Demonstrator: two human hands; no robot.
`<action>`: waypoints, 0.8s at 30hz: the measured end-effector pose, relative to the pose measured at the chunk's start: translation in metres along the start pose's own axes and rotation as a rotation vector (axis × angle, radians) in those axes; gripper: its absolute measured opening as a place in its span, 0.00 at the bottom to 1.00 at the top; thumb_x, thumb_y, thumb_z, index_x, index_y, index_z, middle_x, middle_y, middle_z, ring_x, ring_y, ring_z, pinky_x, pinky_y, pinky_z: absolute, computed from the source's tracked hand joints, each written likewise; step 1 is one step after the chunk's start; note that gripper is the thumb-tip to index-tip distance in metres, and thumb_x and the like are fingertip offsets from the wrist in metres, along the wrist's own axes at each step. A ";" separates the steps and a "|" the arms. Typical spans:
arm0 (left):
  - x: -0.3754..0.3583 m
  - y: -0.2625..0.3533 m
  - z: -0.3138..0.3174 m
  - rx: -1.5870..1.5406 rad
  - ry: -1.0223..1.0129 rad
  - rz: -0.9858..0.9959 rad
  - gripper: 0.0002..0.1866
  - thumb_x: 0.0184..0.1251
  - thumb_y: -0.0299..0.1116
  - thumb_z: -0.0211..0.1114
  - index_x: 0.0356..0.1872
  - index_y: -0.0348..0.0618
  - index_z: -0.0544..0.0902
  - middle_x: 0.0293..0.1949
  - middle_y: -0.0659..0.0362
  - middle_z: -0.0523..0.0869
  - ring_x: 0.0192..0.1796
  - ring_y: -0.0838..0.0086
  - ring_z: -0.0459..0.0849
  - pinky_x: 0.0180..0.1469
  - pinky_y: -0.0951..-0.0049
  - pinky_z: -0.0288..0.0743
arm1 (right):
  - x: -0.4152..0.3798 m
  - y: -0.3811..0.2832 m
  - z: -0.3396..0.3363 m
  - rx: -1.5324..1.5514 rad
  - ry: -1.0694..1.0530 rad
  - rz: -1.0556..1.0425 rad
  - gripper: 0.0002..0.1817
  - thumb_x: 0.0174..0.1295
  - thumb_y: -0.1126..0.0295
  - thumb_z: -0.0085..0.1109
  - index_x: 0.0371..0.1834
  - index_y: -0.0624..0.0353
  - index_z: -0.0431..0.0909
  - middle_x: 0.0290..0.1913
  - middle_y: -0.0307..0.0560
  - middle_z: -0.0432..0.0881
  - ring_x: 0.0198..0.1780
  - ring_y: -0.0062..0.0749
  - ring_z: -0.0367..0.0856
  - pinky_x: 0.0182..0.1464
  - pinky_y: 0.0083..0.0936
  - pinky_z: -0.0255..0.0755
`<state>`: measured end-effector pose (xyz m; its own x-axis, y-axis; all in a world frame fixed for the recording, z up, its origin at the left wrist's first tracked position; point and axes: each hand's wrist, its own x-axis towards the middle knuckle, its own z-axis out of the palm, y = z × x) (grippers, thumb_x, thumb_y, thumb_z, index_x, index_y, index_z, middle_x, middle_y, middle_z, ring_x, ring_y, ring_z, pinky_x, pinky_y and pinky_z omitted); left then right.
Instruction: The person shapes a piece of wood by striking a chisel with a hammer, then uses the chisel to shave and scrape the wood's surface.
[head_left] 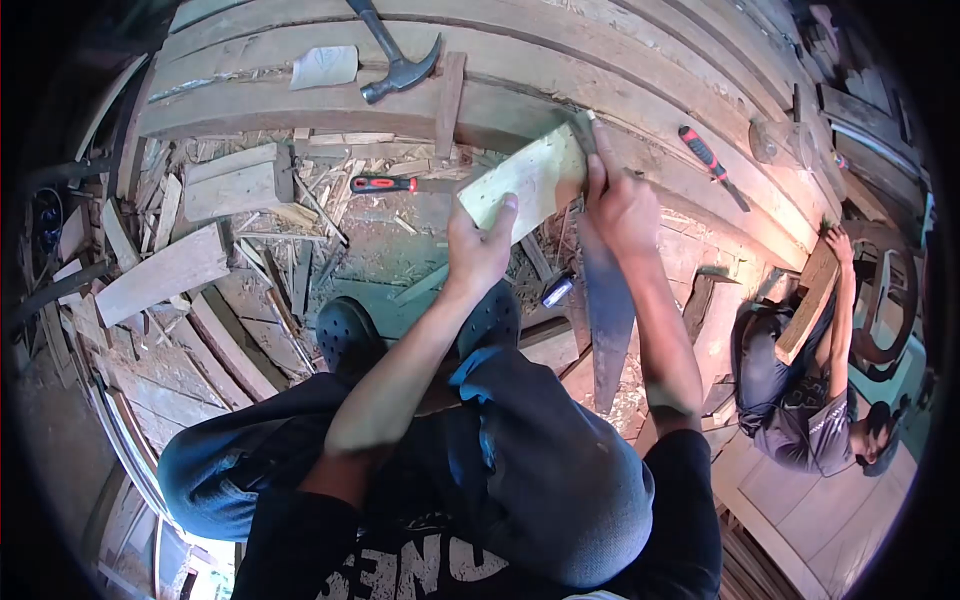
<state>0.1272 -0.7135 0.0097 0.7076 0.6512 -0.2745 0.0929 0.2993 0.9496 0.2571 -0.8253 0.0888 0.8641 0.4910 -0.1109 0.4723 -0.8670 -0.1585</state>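
Observation:
A pale, short wooden block [528, 182] is held tilted above the floor in front of my knees. My left hand [482, 240] is closed on its near left end, thumb flat on the broad face. At the far right end, my right hand [622, 208] is against the block, its index finger stretched along the end and the other fingers curled. Whether a small thing is also in those fingers I cannot make out. Under my right forearm a handsaw blade [606, 320] points toward me. A red-and-black handled tool [385, 185] lies left of the block.
Across the stacked beams [300, 100] lie a claw hammer [398, 68], a paper scrap [324, 67] and a red-handled chisel-like tool [712, 165]. Offcuts [165, 275] and shavings litter the floor. At right, another person [810, 400] sits holding a wooden piece [808, 305].

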 end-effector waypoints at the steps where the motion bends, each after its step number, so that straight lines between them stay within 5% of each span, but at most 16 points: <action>1: -0.002 0.001 0.000 0.006 0.012 -0.008 0.20 0.69 0.28 0.64 0.57 0.32 0.72 0.49 0.51 0.84 0.51 0.71 0.83 0.55 0.70 0.76 | -0.006 0.007 0.017 0.067 -0.003 0.000 0.21 0.71 0.61 0.52 0.68 0.42 0.74 0.25 0.58 0.82 0.23 0.54 0.82 0.25 0.47 0.74; 4: -0.005 0.001 -0.002 0.033 0.051 -0.015 0.20 0.69 0.29 0.65 0.57 0.32 0.72 0.49 0.50 0.84 0.51 0.70 0.83 0.54 0.69 0.76 | -0.036 -0.014 0.006 0.095 0.037 -0.210 0.20 0.72 0.61 0.51 0.66 0.41 0.75 0.24 0.57 0.82 0.23 0.55 0.82 0.25 0.48 0.75; 8: 0.000 0.004 0.000 0.067 0.022 0.029 0.20 0.69 0.30 0.65 0.56 0.32 0.72 0.48 0.49 0.85 0.50 0.69 0.84 0.54 0.70 0.76 | -0.014 0.005 0.021 0.099 0.102 -0.032 0.20 0.71 0.62 0.52 0.65 0.40 0.75 0.24 0.56 0.82 0.23 0.55 0.82 0.25 0.47 0.76; 13: 0.004 0.002 -0.003 0.058 0.017 -0.004 0.20 0.69 0.31 0.65 0.56 0.31 0.73 0.47 0.49 0.85 0.49 0.69 0.85 0.53 0.70 0.76 | -0.027 -0.003 0.021 0.171 0.075 -0.201 0.20 0.72 0.64 0.51 0.66 0.42 0.73 0.23 0.55 0.81 0.23 0.56 0.81 0.24 0.48 0.74; 20: 0.000 0.004 -0.004 0.070 0.026 -0.004 0.21 0.68 0.31 0.66 0.57 0.30 0.73 0.48 0.49 0.85 0.50 0.69 0.85 0.53 0.69 0.77 | -0.015 0.007 0.025 0.133 0.056 -0.175 0.24 0.73 0.59 0.47 0.72 0.36 0.67 0.18 0.54 0.79 0.20 0.53 0.80 0.22 0.47 0.75; 22: 0.000 0.003 -0.003 0.037 0.043 0.012 0.21 0.68 0.32 0.66 0.57 0.30 0.73 0.48 0.49 0.86 0.50 0.69 0.85 0.53 0.69 0.77 | -0.012 0.008 0.023 0.027 0.089 -0.033 0.23 0.72 0.59 0.49 0.70 0.37 0.71 0.21 0.55 0.81 0.20 0.54 0.80 0.23 0.47 0.75; 24: 0.004 0.013 -0.004 0.098 0.009 -0.033 0.21 0.68 0.31 0.66 0.57 0.30 0.73 0.47 0.50 0.86 0.49 0.69 0.85 0.53 0.70 0.76 | -0.042 -0.012 0.021 0.224 0.086 -0.251 0.21 0.73 0.61 0.50 0.68 0.44 0.73 0.25 0.59 0.82 0.25 0.54 0.82 0.25 0.45 0.74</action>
<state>0.1280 -0.7040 0.0207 0.6967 0.6485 -0.3066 0.1847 0.2509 0.9502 0.2116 -0.8331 0.0746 0.7415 0.6698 0.0403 0.6307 -0.6752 -0.3826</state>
